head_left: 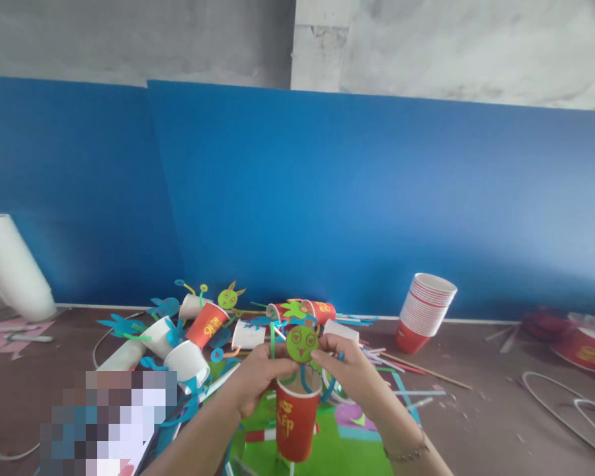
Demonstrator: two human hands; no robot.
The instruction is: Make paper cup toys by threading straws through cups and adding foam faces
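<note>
A round green paper face (302,344) with drawn eyes and mouth is held upright between my two hands. My left hand (264,375) closes on its left side, thumb at the lower edge. On the other side my right hand (346,363) pinches its right edge, with a bracelet on that wrist. Just below stands a red paper cup (295,423) with yellow lettering, its white rim under my fingers. Blue and green bent straws (306,380) show around the cup's mouth; how they are fixed is partly hidden by my hands.
White and red cups with paper cutouts (207,325) lie in a heap behind and left. A green sheet (262,459) is under the cup. A cup stack (423,316), loose straws (411,363), a cable (550,396) and a red bowl (585,347) are at right.
</note>
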